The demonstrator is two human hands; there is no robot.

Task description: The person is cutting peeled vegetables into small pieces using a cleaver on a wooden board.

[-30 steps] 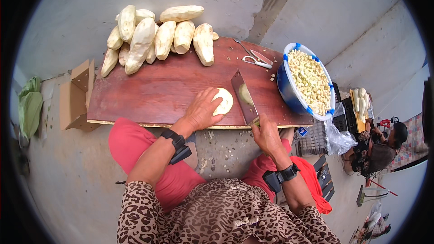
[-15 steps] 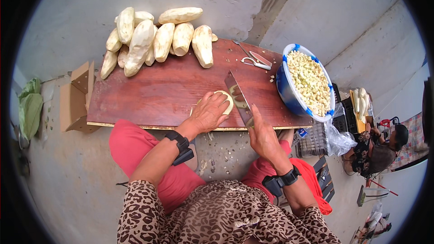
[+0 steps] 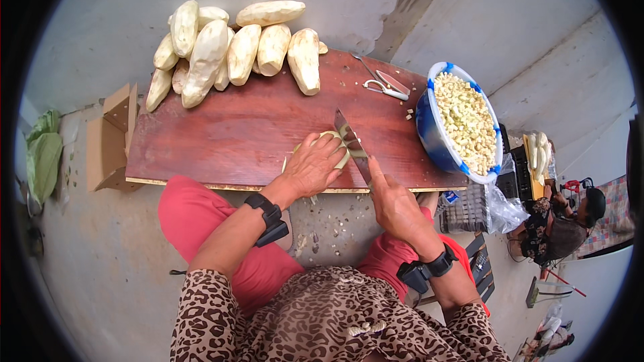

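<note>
My left hand point(image 3: 312, 163) lies palm down over a pale peeled eggplant slice point(image 3: 343, 158), holding it on the reddish-brown board near its front edge. My fingers hide most of the slice. My right hand point(image 3: 397, 205) grips a broad cleaver point(image 3: 353, 143), its handle covered by the fingers. The blade stands at the slice's right side, close to my left fingertips; whether it touches the slice I cannot tell. Several whole peeled eggplants point(image 3: 206, 60) are piled at the board's far left.
A blue-and-white basin point(image 3: 429, 127) of diced eggplant point(image 3: 463, 121) stands at the board's right end. A white peeler point(image 3: 386, 90) and a small knife point(image 3: 393, 82) lie beyond. An open cardboard box point(image 3: 107, 144) sits left. Another person point(image 3: 560, 218) is at far right.
The cleaver has shifted slightly left toward the slice, its blade now nearer my left fingers. My left hand stays on the slice. The whole view has shifted slightly.
</note>
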